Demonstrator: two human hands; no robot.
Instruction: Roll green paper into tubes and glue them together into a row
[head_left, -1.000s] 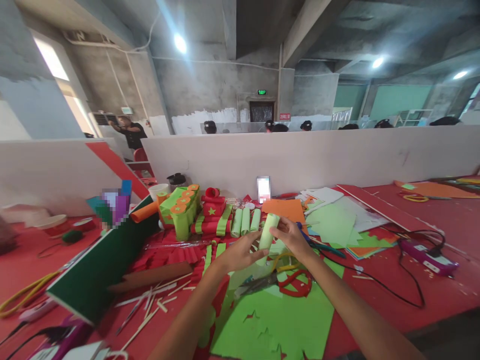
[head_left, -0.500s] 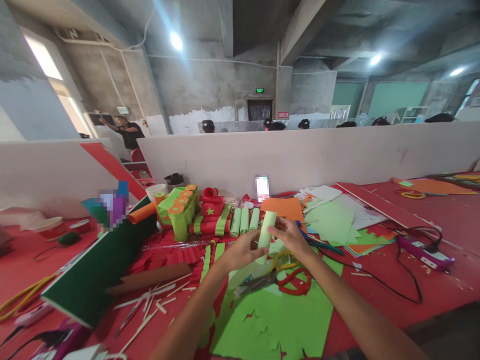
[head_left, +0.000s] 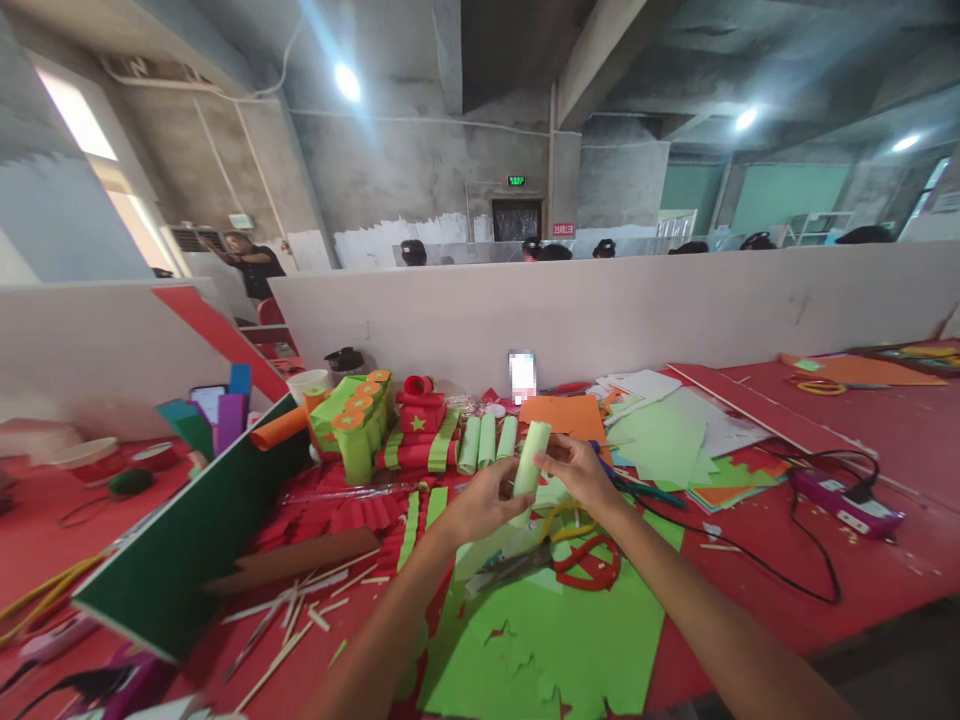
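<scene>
Both my hands hold a light green paper roll upright over the red table. My left hand grips its lower part, fingers curled round it. My right hand pinches its upper side. Three more light green rolls lie just behind, beside a stack of red and green paper crafts. Under my hands lie red-handled scissors and a green paper sheet with cut-outs.
A green board leans at the left, with wooden sticks and a brown rod near it. Orange and green sheets lie to the right, with a purple glue gun and its black cable. A white partition backs the table.
My hands and the roll have stayed nearly still. The view has shifted slightly to the right and up.
</scene>
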